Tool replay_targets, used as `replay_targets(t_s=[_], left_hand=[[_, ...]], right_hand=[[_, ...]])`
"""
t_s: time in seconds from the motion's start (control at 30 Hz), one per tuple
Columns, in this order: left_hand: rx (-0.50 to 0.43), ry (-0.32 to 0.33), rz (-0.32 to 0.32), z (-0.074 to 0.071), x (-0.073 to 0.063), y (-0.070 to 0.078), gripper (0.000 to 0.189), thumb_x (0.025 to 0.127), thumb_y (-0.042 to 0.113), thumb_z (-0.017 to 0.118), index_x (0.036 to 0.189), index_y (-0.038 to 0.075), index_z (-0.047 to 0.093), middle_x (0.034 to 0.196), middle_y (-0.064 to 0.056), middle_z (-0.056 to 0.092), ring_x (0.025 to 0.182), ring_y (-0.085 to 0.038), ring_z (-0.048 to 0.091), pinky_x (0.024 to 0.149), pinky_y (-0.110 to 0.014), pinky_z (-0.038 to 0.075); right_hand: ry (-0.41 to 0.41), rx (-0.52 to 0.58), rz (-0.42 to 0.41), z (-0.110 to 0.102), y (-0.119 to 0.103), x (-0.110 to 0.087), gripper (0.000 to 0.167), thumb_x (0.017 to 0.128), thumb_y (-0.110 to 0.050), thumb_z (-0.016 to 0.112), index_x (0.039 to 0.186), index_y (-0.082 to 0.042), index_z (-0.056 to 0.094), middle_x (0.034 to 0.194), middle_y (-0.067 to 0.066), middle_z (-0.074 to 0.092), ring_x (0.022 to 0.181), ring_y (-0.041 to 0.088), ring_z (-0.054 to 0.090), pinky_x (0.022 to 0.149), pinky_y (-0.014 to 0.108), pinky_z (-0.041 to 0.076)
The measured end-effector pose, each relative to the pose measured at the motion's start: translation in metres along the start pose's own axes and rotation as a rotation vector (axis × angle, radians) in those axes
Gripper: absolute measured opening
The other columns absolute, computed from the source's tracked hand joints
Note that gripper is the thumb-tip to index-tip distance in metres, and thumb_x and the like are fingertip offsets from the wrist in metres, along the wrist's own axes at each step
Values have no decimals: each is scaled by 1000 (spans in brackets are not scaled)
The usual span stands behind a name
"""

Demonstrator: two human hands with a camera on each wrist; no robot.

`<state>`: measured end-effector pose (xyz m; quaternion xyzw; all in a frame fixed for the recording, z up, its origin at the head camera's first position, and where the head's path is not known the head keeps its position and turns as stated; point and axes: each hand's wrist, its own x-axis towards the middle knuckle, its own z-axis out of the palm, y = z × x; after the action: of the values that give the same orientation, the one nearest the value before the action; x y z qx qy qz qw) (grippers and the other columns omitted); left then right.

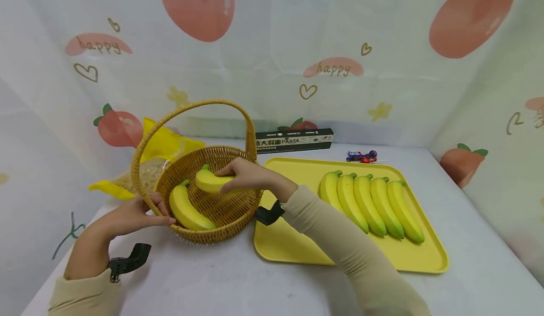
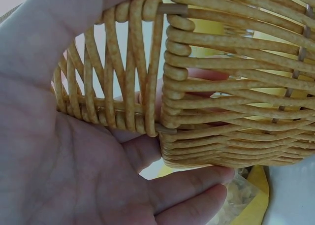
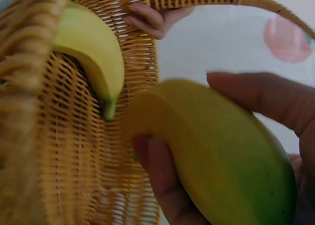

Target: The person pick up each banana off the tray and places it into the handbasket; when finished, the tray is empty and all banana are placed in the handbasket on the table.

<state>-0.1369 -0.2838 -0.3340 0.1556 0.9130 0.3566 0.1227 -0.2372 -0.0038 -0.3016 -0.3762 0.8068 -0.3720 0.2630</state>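
Observation:
A wicker basket (image 1: 231, 212) with a tall arched handle stands on the left of the table. My left hand (image 1: 140, 214) grips its left side where the handle meets the rim; the left wrist view shows the palm against the weave (image 2: 221, 102), thumb and fingers around it. With my right hand (image 1: 246, 176) I hold a banana (image 1: 208, 182) over the basket's inside, pinched between thumb and fingers in the right wrist view (image 3: 216, 141). Another banana (image 1: 187, 209) lies in the basket along its left wall.
Right of the basket is a yellow tray (image 1: 293, 252) with several bananas (image 1: 369, 205) in a row. Behind stand a dark pasta box (image 1: 293, 140) and small wrapped sweets (image 1: 361, 157). A yellow and clear bag (image 1: 148, 172) sits behind the basket, before a printed curtain (image 1: 272, 46).

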Motion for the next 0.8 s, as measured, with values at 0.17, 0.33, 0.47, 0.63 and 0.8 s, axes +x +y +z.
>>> replay_targets(t_s=[0.17, 0.33, 0.47, 0.63, 0.8], left_hand=[[0, 2, 12, -1, -1, 0, 18, 83, 25, 69, 81, 9, 61, 82, 0, 60, 83, -5, 51, 71, -25, 43], [-2, 6, 6, -1, 1, 1, 20, 83, 26, 69, 82, 8, 61, 83, -1, 59, 84, -6, 50, 71, -26, 43], [-1, 4, -8, 0, 0, 1, 21, 83, 27, 70, 82, 8, 60, 83, -1, 59, 83, -6, 51, 71, -25, 43], [-12, 6, -9, 0, 0, 0, 21, 82, 26, 70, 81, 8, 60, 82, -2, 59, 82, -7, 50, 70, -24, 43], [-24, 9, 5, 0, 1, -2, 21, 82, 25, 70, 82, 8, 59, 81, -1, 59, 80, -7, 51, 70, -24, 43]], right_hand=[[-109, 4, 12, 9, -3, 23, 46, 88, -13, 63, 131, -4, 51, 120, 9, 64, 78, 3, 54, 70, 15, 43], [-146, -26, 44, 13, -1, 38, 47, 89, -11, 61, 133, -3, 49, 133, 10, 55, 102, 9, 57, 81, 15, 44], [-207, -14, 125, 16, 3, 46, 49, 90, -8, 59, 136, -5, 45, 140, 9, 48, 121, 13, 51, 88, 18, 44], [-302, 66, 210, 23, 4, 53, 48, 89, -6, 59, 136, -4, 46, 141, 10, 47, 123, 14, 50, 91, 25, 48], [-309, 88, 254, 28, 3, 56, 46, 90, -7, 59, 134, -2, 48, 135, 10, 51, 116, 14, 54, 89, 26, 50]])
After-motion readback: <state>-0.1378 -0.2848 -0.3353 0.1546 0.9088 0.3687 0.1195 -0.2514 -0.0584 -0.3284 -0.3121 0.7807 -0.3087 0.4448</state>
